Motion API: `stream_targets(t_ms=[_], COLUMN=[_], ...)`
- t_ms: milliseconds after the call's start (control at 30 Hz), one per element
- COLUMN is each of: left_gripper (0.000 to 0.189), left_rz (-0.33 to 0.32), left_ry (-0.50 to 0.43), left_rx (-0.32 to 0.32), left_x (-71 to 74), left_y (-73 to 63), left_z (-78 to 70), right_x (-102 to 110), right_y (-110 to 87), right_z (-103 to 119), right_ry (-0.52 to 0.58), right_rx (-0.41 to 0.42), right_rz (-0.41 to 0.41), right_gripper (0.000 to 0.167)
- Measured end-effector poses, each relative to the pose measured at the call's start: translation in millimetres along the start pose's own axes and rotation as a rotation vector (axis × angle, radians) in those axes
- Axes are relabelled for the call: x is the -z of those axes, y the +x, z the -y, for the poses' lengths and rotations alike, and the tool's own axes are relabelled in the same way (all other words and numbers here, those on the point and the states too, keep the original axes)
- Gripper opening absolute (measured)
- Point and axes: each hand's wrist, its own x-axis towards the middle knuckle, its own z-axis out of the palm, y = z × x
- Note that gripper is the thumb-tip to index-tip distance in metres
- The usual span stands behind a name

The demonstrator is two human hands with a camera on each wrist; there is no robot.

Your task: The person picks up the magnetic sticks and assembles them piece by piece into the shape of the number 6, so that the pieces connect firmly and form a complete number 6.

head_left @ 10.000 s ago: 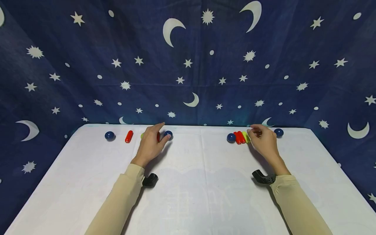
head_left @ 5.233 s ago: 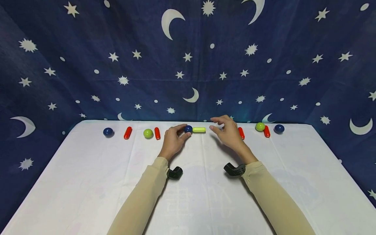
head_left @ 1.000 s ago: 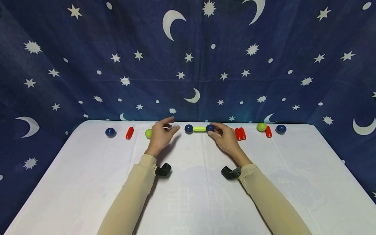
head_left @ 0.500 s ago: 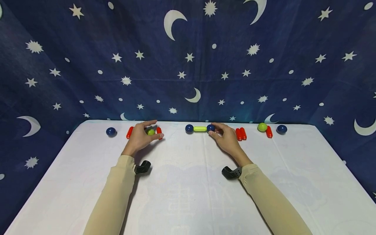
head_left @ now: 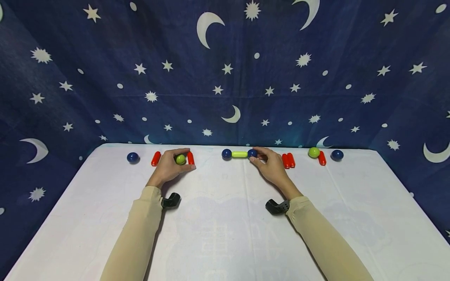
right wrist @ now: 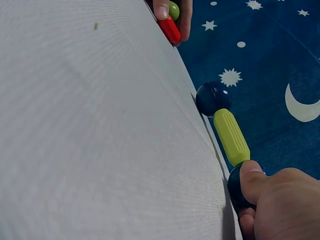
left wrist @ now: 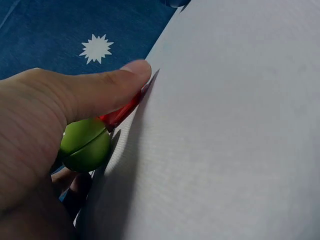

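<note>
Head view: over by the tabletop's (head_left: 225, 226) far edge, the left hand (head_left: 168, 168) pinches a red rod (head_left: 190, 157), a green ball (head_left: 180, 159) in its crook; near mid-edge, the right hand (head_left: 271, 167) grips a blue ball (head_left: 252, 153). Left wrist view: the left thumb (left wrist: 107, 91) partly hides the red rod. Right wrist view: a yellow-green rod (right wrist: 231, 136) bridges that ball and a second blue ball (right wrist: 213, 98).

The head camera looks forward and down; 2 closer wrist views share a red rod (right wrist: 170, 31).
</note>
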Motion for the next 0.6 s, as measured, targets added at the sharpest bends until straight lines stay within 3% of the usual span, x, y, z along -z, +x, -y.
stream_targets(t_ms=[333,600], left_gripper=[0.065,0.062], left_rz=[-0.033,-0.086], left_ry=[-0.027,-0.069], left_rx=[0.017,-0.056], left_x=[0.3,-0.3], left_y=[-0.5,-2.4], left_z=[-2.8,-29.1], right_x=[1,1], right_y=[-0.1,-0.5], right_z=[1,1], right_ry=[0.006,0.011], right_rx=[0.0,0.004], right_rz=[0.002,0.0], right_gripper=[0.044,0.043])
